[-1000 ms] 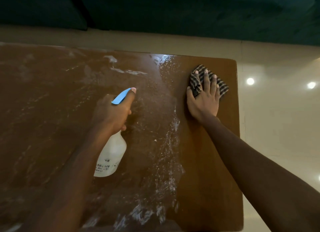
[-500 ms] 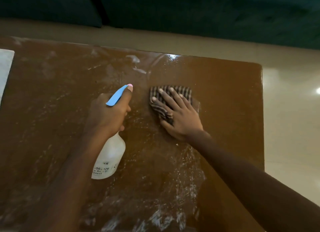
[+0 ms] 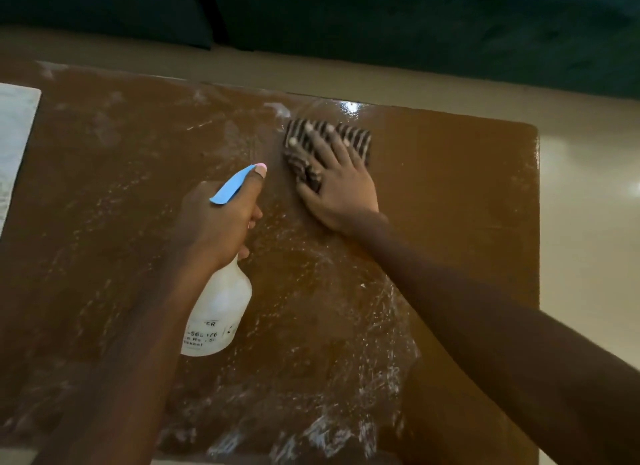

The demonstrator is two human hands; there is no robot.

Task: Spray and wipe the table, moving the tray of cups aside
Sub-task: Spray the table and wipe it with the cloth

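In the head view the right hand [image 3: 341,184] lies flat with spread fingers on a striped cloth [image 3: 329,142], pressing it on the brown table [image 3: 467,194] near the far edge, while the left hand [image 3: 218,222] is closed around the neck of a white spray bottle [image 3: 218,312] held above the wet, streaky middle. A pale flat thing [image 3: 15,145] shows at the left edge; I cannot tell if it is the tray. The cloth could slip over the far edge, or the bottle could drip on wiped parts if it tilts.
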